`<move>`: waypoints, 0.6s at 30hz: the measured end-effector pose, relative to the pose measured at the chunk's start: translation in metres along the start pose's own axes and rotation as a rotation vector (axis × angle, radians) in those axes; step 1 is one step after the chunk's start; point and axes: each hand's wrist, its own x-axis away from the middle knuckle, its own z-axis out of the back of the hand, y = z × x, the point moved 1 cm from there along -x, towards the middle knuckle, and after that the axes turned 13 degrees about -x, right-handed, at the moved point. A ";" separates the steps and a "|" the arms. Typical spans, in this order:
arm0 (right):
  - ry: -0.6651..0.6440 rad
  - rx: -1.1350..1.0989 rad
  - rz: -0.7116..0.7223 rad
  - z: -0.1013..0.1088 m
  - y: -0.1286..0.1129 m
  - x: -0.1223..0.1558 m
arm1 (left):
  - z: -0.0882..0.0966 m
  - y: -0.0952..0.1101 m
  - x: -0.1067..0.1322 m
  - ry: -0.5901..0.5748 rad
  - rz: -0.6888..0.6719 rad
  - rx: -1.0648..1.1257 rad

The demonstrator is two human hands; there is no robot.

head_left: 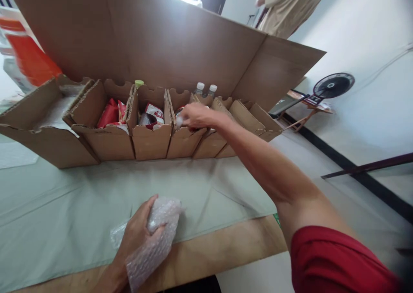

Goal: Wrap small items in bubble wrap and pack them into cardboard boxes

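My left hand [137, 232] lies near the table's front edge, its fingers wrapped round a wad of bubble wrap [155, 237]. My right hand [196, 114] reaches out over a row of open cardboard compartments [150, 140] and is closed on a small pale item at the third compartment; what it is I cannot make out. Red snack packets [111, 112] fill one compartment and a red and white packet [154, 112] another. Two white-capped bottles [205, 87] stand behind my right hand.
A tall cardboard flap [161, 39] rises behind the compartments. A pale green cloth [80, 198] covers the wooden table [226, 245]. A person in beige [290, 4] stands at the back right. A black fan [332, 85] sits on the floor to the right.
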 end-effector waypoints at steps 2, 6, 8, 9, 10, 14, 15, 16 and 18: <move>0.246 -0.048 -0.037 0.025 0.002 0.038 | 0.014 0.008 0.002 0.069 0.023 0.059; 0.305 -0.210 0.091 0.024 -0.031 0.113 | 0.053 0.028 0.016 0.247 -0.140 0.093; 0.121 -0.255 0.256 -0.006 -0.060 0.130 | 0.068 0.037 0.019 0.265 -0.227 0.084; 0.008 -0.277 0.354 -0.022 -0.074 0.132 | 0.072 0.040 0.019 0.243 -0.273 0.075; -0.141 -0.302 0.461 -0.036 -0.086 0.130 | 0.073 0.041 0.017 0.207 -0.310 0.062; -0.357 -0.371 0.590 -0.040 -0.096 0.081 | 0.056 0.018 0.006 0.131 -0.257 -0.026; -0.255 -0.368 0.530 -0.028 -0.091 0.061 | 0.049 0.009 0.006 0.149 -0.211 -0.033; -0.107 -0.343 0.451 -0.014 -0.085 0.038 | 0.041 -0.001 0.007 0.157 -0.161 -0.031; 0.096 -0.211 0.320 0.008 -0.076 -0.012 | 0.026 -0.017 0.010 0.140 -0.043 0.008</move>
